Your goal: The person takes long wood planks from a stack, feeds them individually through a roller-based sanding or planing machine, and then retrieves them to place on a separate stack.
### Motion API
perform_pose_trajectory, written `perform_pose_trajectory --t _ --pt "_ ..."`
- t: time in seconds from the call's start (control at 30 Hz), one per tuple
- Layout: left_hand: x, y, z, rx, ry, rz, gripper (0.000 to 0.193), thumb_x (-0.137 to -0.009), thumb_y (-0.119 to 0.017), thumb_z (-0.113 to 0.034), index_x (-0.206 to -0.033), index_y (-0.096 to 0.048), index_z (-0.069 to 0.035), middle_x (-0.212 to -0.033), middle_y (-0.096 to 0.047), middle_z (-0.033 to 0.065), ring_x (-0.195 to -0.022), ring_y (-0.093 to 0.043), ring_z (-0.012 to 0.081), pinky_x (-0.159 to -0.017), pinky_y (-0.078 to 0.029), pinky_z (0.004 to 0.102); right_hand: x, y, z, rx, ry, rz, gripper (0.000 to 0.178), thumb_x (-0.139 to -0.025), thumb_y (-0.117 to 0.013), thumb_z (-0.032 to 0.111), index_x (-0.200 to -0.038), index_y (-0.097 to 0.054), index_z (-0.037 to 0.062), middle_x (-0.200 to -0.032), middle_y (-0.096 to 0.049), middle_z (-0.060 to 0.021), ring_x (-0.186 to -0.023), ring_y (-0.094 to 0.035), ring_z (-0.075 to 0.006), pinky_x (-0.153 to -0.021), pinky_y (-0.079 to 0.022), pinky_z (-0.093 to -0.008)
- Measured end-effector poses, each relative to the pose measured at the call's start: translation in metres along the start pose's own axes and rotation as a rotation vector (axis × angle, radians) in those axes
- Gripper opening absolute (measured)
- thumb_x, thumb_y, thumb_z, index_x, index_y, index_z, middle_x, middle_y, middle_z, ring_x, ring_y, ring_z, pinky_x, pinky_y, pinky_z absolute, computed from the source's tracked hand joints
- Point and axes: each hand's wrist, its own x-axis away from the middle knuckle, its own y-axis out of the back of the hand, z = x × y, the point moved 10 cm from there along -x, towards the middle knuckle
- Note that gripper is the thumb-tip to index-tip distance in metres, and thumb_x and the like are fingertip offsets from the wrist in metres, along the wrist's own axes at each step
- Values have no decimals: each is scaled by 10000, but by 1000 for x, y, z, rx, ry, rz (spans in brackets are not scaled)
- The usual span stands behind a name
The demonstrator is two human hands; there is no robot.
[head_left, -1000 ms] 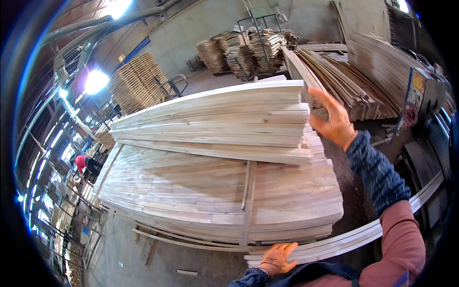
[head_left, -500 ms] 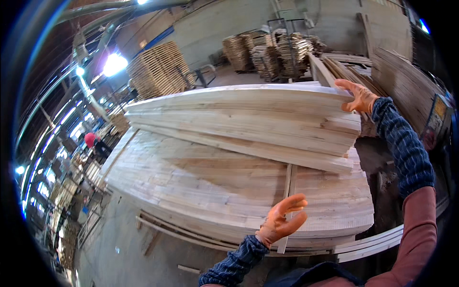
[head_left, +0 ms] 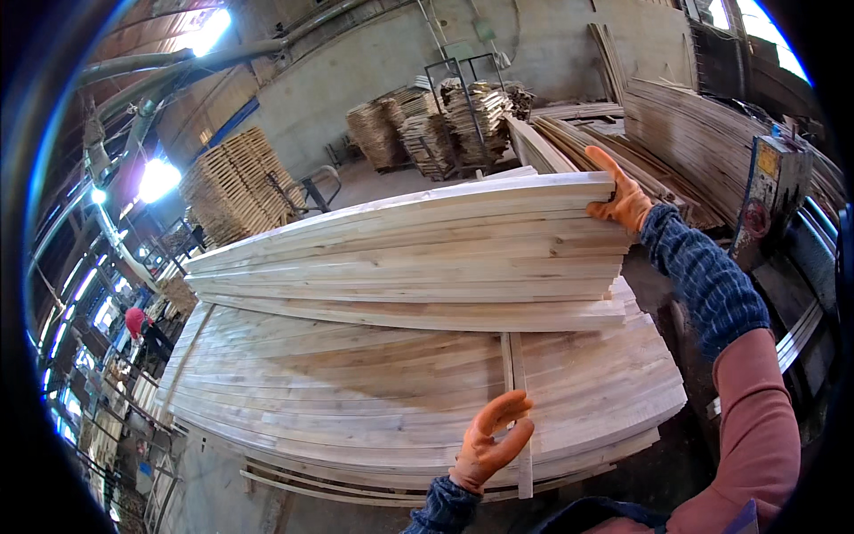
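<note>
My right hand (head_left: 621, 191), in an orange glove, is at the far right corner of a group of long pale boards (head_left: 418, 245). Its index finger points up and its thumb is spread apart, by the board ends. These boards lie side by side, slanting across a wide lower layer of boards (head_left: 382, 383). My left hand (head_left: 491, 440), also gloved in orange, hovers over the near edge of that layer, fingers curved and apart with nothing between them. Beside it a thin wooden strip (head_left: 519, 374) runs crosswise from under the upper boards and sticks out past the near edge.
Another crosswise strip (head_left: 191, 347) lies at the layer's left end. Behind stand a slatted wood stack (head_left: 240, 187) and several timber piles (head_left: 427, 125). Long planks (head_left: 685, 133) and a worn metal box (head_left: 769, 191) are at right. A person in red headwear (head_left: 138, 322) is far left.
The view has turned rightward, so the boards and stacks appear further left. My right hand stays at the far corner of the upper boards; my left hand remains beside the strip, fingers still apart.
</note>
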Motion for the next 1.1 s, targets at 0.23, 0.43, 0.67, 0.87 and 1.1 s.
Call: perform_pose_trajectory --t 0.23,0.43,0.67,0.87,1.1 --pt "-61 59 -65 231 -131 -186 548 -1038 -668 -171 -1535 -483 -34 -1425 -623 154 -1305 -614 285 -1127 -494 405 1 8 73 -28 118 33 1070 -710 -838 -133 -1633 -406 190 -1597 -503 -45 -1413 -485 -210 -1209 -378 -359" --pt "-147 151 -90 823 -65 -564 793 -980 -691 -543 -1581 -419 -103 -1564 -466 151 -1441 -448 333 -1198 -396 500 112 -33 158 115 183 179 971 -674 -881 7 -1557 -493 121 -1528 -554 -127 -1390 -528 -258 -1196 -393 -384" --pt "-119 180 -59 790 -56 -654 523 -984 -684 -520 -1401 -576 -222 -1299 -604 33 -1206 -576 223 -967 -531 438 164 -90 177 -185 -280 1060 872 -875 -872 244 -1604 -404 145 -1513 -544 -183 -1389 -536 -366 -1213 -398 -479" --pt "-40 51 -55 640 -142 -425 443 -1060 -632 -395 -1403 -547 -127 -1263 -634 85 -1155 -649 231 -948 -578 410 124 -264 175 -320 -508 1242 1021 -939 -723 574 -1693 -177 153 -1574 -471 -242 -1329 -560 -310 -1116 -484 -407" --pt "31 -98 47 734 494 36 817 -951 -773 -424 -1595 -404 -82 -1420 -590 98 -1307 -582 235 -1107 -483 382 152 -410 178 -372 -454 1270 1192 -767 -878 522 -1680 -192 181 -1417 -561 -200 -1270 -566 -327 -1107 -455 -455"
